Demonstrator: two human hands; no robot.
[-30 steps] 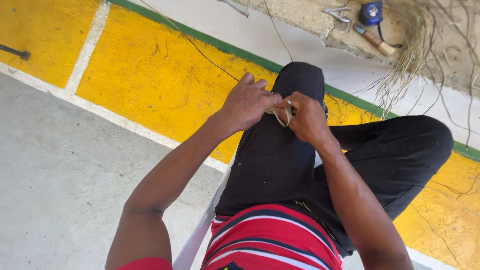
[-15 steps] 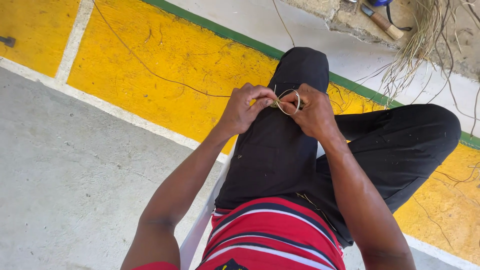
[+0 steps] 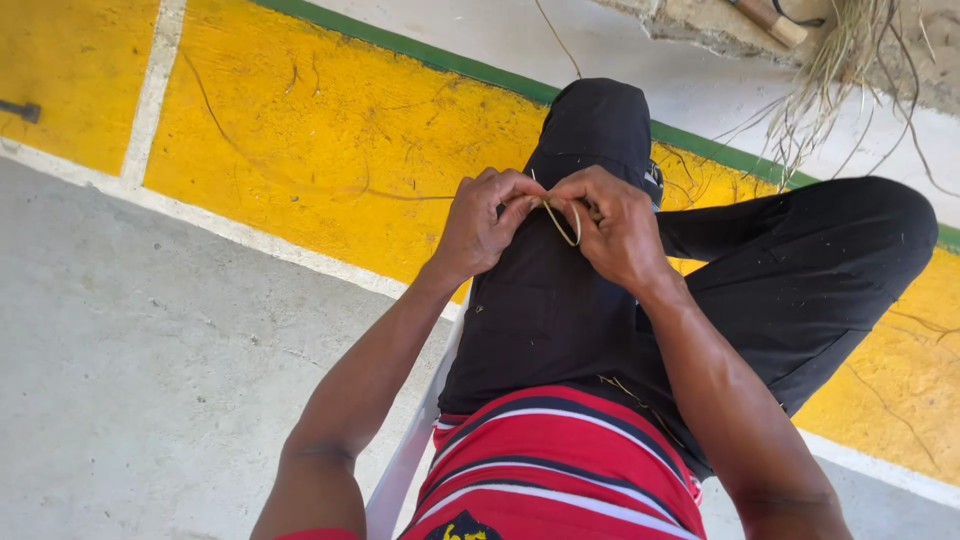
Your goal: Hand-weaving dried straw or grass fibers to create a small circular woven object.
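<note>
the left hand [image 3: 485, 225] and the right hand [image 3: 618, 232] meet over the person's left thigh, fingers curled in tight, both pinching a thin pale fibre strand [image 3: 562, 222] that bends into a small loop between them. beneath everything lies the floor [image 3: 130, 380], grey concrete near the person, then a broad yellow painted band [image 3: 330, 150] edged by a white line and a green stripe [image 3: 440, 62]. the person sits on a white plastic chair [image 3: 405, 465], in black trousers [image 3: 560, 300] flecked with bits of fibre and a red striped shirt [image 3: 560, 475]. at the top right a bundle of dry fibres [image 3: 850, 70] trails from a rough ledge, beside a wooden tool handle [image 3: 770, 20]. a long loose strand [image 3: 290, 170] curves across the yellow paint.
</note>
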